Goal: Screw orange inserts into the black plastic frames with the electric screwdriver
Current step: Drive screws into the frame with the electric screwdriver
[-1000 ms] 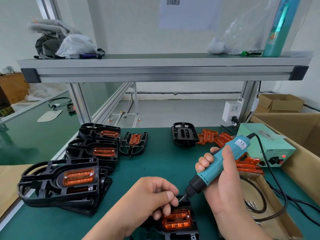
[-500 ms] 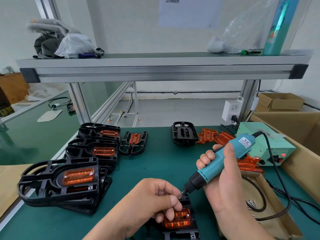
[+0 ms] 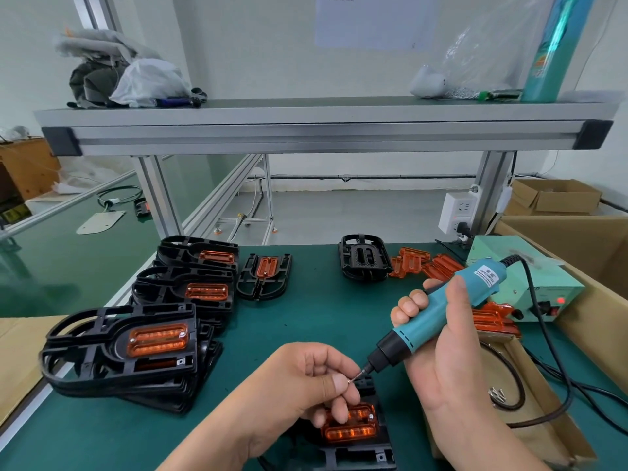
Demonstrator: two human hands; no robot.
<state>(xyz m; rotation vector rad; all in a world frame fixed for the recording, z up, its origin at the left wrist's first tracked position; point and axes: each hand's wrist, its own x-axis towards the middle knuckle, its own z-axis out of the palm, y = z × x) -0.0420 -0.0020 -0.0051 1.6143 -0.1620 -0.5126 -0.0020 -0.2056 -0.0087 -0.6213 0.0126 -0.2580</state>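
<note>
Thumb and forefinger (image 3: pixel 337 382) of my left hand (image 3: pixel 299 385) are pinched together on a small silver screw (image 3: pixel 350 380), holding it up to the bit of the teal electric screwdriver (image 3: pixel 441 314), which my right hand (image 3: pixel 445 355) holds with all its fingers wrapped round the barrel. Below my knuckles lies the translucent orange plastic insert (image 3: pixel 353 428), seated in the black plastic frame (image 3: pixel 356 455) on the dark green bench mat (image 3: pixel 323 311), close to me. I judge the screw light and slippery, easy to drop, so I take it by the shank near the head. The insert looks thin and brittle, likely to crack if overdriven; the frame seems stiff and light, and may skate unless I press it flat at its edge. The driver's cord may drag on it, so I hold it mid-barrel. Against a second ago, the driver's cord end leans further to my right and its tip sits a little higher, while my left fingers overlap more of the insert's upper edge. The pinch on the screw looks the same, and the stacks of finished black frames with orange inserts (image 3: pixel 119 345) at my left have not moved.
</note>
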